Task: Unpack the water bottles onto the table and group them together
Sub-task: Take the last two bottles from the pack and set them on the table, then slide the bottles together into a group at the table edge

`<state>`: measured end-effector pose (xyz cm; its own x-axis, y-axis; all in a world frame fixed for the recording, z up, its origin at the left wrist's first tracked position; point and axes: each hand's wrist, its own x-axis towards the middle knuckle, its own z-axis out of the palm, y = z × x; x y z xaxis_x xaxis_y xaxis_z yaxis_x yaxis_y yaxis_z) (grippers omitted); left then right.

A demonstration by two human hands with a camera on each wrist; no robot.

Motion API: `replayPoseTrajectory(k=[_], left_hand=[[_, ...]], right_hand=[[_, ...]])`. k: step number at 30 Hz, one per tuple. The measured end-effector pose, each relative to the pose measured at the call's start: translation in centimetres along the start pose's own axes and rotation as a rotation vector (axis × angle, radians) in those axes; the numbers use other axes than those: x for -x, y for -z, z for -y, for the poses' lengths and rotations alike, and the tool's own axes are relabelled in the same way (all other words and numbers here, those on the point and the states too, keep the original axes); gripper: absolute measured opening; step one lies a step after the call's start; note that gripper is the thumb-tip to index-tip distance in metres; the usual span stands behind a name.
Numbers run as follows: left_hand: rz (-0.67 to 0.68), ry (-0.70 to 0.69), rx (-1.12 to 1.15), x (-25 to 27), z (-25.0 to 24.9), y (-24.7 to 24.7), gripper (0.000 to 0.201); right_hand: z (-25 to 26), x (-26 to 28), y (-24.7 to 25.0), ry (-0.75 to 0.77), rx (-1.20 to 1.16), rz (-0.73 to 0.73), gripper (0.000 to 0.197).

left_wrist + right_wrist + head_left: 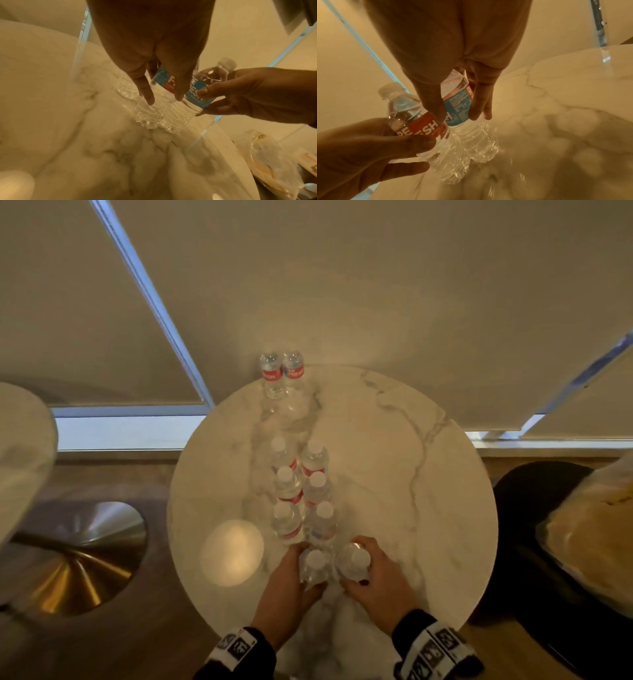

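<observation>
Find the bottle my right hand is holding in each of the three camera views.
Head: bottle in the right hand, bottom centre, rightmost of the nearest pair.
Left wrist: blue-labelled bottle, centre, pinched from the right.
Right wrist: centre, under the fingers.
Shared landmark: the left hand's bottle right beside it.

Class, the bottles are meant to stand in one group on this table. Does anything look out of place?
Yes: two bottles stand alone at the table's far edge, a clear gap from the double row. The hands, left and right, hold one bottle each at the row's near end. Nothing looks spilled or tipped.
</observation>
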<state>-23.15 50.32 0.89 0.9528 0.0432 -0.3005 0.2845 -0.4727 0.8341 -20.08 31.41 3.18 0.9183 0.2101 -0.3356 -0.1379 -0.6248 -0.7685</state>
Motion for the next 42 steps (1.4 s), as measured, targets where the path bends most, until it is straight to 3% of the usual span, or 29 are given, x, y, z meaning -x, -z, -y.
replayPoseTrajectory(k=[3, 8, 11, 14, 17, 19, 22, 25, 27, 35, 42], left_hand=[[0.005, 0.032, 0.006, -0.1, 0.5, -0.3, 0.067], [0.057, 0.149, 0.001, 0.4, 0.7, 0.6, 0.079], [0.044, 0.205, -0.147, 1.1, 1.3, 3.0, 0.054], [-0.146, 0.229, -0.197, 0.9, 0.9, 7.2, 0.021], [-0.338, 0.172, -0.195, -2.1, -0.8, 11.8, 0.012], [-0.377, 0.079, -0.221, -5.6, -2.6, 14.1, 0.011], [-0.297, -0.038, -0.235, -11.7, -5.8, 15.9, 0.024], [-0.08, -0.066, -0.323, -16.2, -8.1, 15.6, 0.047], [0.058, -0.067, -0.437, -18.3, -8.4, 15.1, 0.055], [0.267, -0.281, -0.61, -27.0, -11.0, 14.9, 0.034], [0.225, -0.402, -0.572, -38.7, -14.9, 14.1, 0.034]], right_hand=[[0.5, -0.8, 0.5, -0.006, 0.066, 0.055, 0.064], [0.5, -2.4, 3.5, -0.036, 0.176, 0.297, 0.091], [0.5, -3.3, 7.1, -0.065, 0.281, 0.406, 0.081], [1.6, -5.6, 10.3, -0.016, 0.319, 0.313, 0.048], [4.9, -9.9, 11.4, 0.086, 0.286, 0.106, 0.028], [7.9, -13.1, 11.0, 0.168, 0.302, 0.056, 0.027], [11.9, -17.4, 9.2, 0.247, 0.418, 0.128, 0.036], [14.1, -19.6, 6.9, 0.265, 0.623, 0.268, 0.05], [14.4, -20.3, 6.0, 0.266, 0.693, 0.298, 0.043], [11.9, -24.8, 10.2, 0.124, 0.668, 0.092, 0.026], [12.0, -36.5, 15.0, 0.093, 0.71, -0.074, 0.027]])
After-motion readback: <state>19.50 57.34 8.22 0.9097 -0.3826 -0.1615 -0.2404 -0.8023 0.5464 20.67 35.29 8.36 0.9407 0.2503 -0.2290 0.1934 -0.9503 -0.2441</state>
